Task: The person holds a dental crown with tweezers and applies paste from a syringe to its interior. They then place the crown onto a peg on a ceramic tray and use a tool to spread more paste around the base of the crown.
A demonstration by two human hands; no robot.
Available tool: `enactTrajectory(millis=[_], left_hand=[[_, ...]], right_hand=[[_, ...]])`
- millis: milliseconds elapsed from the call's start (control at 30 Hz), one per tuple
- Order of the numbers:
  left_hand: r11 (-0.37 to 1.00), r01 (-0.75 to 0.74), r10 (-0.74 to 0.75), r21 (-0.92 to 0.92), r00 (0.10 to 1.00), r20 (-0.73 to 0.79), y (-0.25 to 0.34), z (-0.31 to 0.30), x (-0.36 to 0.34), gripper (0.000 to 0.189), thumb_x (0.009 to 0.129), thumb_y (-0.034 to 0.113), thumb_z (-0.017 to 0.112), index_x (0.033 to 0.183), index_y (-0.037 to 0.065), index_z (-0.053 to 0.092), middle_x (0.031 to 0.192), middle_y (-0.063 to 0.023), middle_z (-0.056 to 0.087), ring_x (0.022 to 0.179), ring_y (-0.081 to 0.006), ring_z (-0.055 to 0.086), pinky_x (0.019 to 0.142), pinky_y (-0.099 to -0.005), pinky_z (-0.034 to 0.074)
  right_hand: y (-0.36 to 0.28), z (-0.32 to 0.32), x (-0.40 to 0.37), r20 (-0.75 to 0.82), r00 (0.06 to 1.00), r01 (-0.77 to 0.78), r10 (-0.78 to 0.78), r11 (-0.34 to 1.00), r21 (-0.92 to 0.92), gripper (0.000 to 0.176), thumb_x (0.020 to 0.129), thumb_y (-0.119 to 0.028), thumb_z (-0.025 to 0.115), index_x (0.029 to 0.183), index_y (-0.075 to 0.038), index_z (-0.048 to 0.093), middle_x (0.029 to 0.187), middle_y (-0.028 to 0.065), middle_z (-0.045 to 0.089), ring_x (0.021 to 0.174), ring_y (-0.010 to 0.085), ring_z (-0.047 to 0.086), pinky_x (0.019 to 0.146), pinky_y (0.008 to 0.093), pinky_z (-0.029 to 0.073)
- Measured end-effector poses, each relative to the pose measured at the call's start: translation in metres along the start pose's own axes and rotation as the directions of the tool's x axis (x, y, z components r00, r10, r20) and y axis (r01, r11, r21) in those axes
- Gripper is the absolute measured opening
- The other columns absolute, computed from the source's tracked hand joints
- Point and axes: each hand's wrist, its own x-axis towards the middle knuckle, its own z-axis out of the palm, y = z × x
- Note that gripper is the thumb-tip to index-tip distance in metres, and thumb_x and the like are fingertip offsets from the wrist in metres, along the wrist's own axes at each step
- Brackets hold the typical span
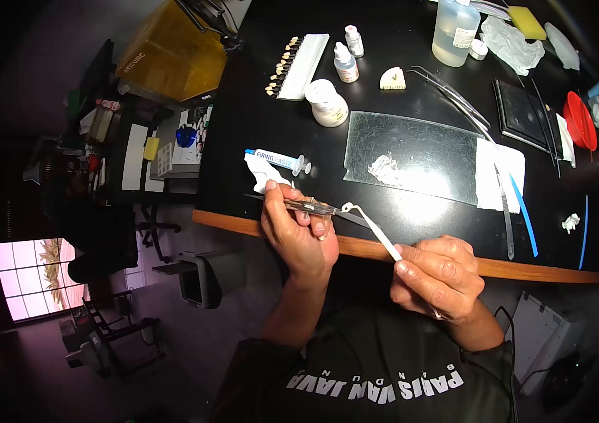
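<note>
My left hand (pixel 301 236) is closed around metal forceps (pixel 311 206), whose jaws point right, above the table's front edge. At the jaws is a small white ring-shaped piece (pixel 346 207), which looks like a dental crown. My right hand (pixel 442 277) pinches a slim white applicator stick (pixel 386 242). Its thin bent tip reaches the white piece from the right. A crumpled white tissue (pixel 263 171) shows just behind my left fingers. Close beyond that hand lies a syringe labelled firing paste (pixel 276 160).
A scratched glass slab (pixel 412 144) carries white paste (pixel 385 170). A folded white cloth (pixel 499 176) sits at its right end, under long tweezers (pixel 472 113). Further back stand a white jar (pixel 327 103), a shade guide (pixel 304 67) and a clear bottle (pixel 456 32).
</note>
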Motion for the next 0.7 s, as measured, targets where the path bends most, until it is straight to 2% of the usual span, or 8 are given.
enactTrajectory(millis=[700], left_hand=[[1.000, 0.006, -0.006, -0.012, 1.000, 0.013, 0.0006, -0.0004, 0.0011, 0.041, 0.116, 0.035, 0.051, 0.083, 0.011, 0.058, 0.055, 0.0038, 0.040, 0.037, -0.0092, 0.034, 0.038, -0.0251, 0.031]], right_hand=[[-0.0005, 0.0017, 0.0006, -0.012, 1.000, -0.015, 0.015, 1.000, -0.015, 0.026, 0.082, -0.010, 0.091, 0.104, -0.003, 0.080, 0.099, 0.0118, 0.081, 0.073, 0.0189, 0.072, 0.052, 0.0252, 0.051]])
